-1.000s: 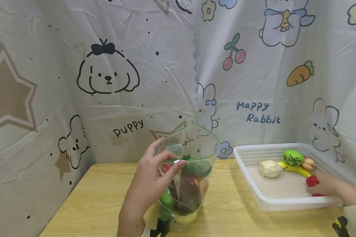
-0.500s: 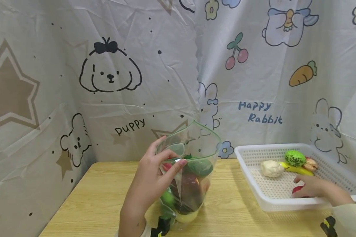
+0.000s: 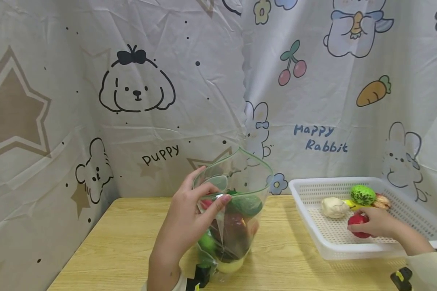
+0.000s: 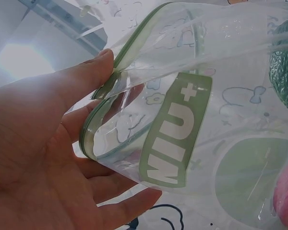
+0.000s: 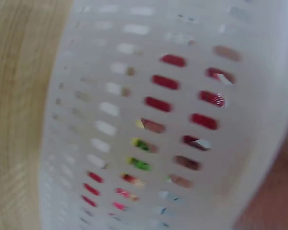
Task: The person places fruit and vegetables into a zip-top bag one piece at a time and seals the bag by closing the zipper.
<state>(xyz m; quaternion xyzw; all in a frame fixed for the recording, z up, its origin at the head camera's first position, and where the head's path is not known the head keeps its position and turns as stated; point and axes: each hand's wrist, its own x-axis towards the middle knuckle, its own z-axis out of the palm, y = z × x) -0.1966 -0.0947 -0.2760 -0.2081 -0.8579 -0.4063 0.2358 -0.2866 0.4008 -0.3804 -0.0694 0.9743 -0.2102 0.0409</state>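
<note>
My left hand [image 3: 187, 218] pinches the green-edged rim of a clear zip bag [image 3: 236, 169] between thumb and fingers. The bag stands upright on the table, its mouth spread. Inside it are a dark reddish-brown piece [image 3: 231, 238], a dark green bumpy piece [image 3: 245, 205] and other toy produce. In the left wrist view, the zip strip [image 4: 89, 127] lies between thumb and fingers. My right hand [image 3: 382, 224] grips a round red toy fruit [image 3: 357, 226] inside the white basket [image 3: 324, 250]. Through the basket's slots the right wrist view shows red patches of the fruit [image 5: 165, 82].
Inside the basket, behind the red fruit, lie a cream-coloured lump [image 3: 334, 207], a yellow banana [image 3: 351, 204], a green mottled piece [image 3: 362, 195] and a brownish-pink piece [image 3: 382, 201]. The wooden table [image 3: 124, 242] meets a printed curtain [image 3: 200, 101] at the back.
My right hand has moved left within the basket and now holds the round red fruit up in view, turned from where it was lower and mostly covered. My left hand keeps its hold on the bag.
</note>
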